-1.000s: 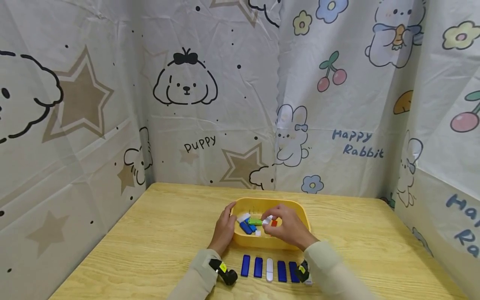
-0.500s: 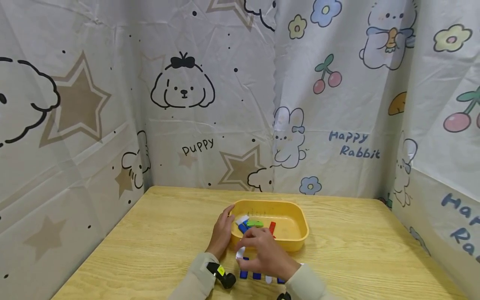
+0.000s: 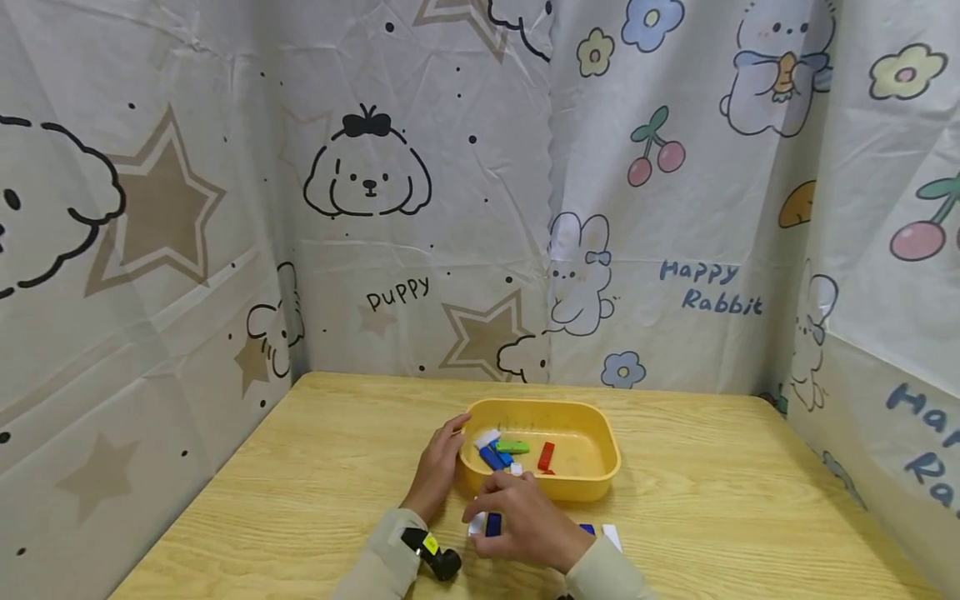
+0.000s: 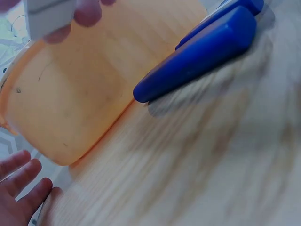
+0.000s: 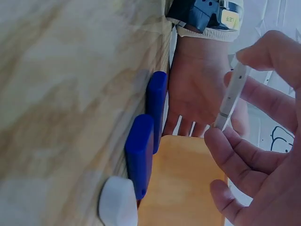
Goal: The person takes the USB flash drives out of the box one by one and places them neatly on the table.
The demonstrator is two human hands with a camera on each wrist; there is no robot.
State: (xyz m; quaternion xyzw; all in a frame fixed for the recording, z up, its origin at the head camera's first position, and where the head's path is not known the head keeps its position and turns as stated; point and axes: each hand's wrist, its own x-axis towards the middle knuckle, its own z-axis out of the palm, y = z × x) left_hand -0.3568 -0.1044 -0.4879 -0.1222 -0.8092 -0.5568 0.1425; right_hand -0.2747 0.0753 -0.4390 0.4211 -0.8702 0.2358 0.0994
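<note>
The right hand (image 3: 525, 529) — out of the yellow tray (image 3: 603, 479) — now pinches a white piece (image 5: 230, 96) above the row (left hand (image 3: 438, 467) flat, steadying).

a light wooden bench with a pale yellow grain (image 3: 315, 467) fills the lower part of the head view. it is boxed in on three sides by hanging sheets of white printed cloth (image 3: 450, 208), creased and lightly wrinkled. the left and middle sheets carry black outline puppies, tan stars and the word "puppy". the right sheets carry rabbits, red cherries, small flowers, an orange carrot and the words "happy rabbit" in blue. the cloth meets the far edge of the bench. the light is even and soft, with faint shadows on the wood.
</note>
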